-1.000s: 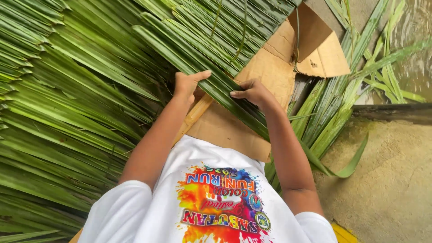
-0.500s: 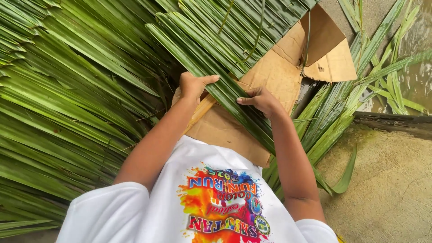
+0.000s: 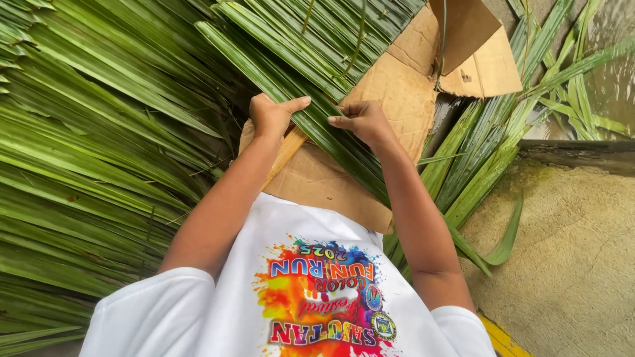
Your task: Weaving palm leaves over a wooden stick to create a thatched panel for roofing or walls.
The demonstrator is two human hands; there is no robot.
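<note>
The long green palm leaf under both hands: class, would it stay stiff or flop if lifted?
The palm leaf would probably flop: it is long and thin, and loose leaves nearby curl over. Its glossy surface may be slippery.

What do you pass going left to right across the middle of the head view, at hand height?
Heap of palm leaves → left hand → folded leaf strip → right hand → cardboard → loose leaves → wet ground.

Both hands (image 3: 271,117) (image 3: 362,121) forward, fingers curled.
</note>
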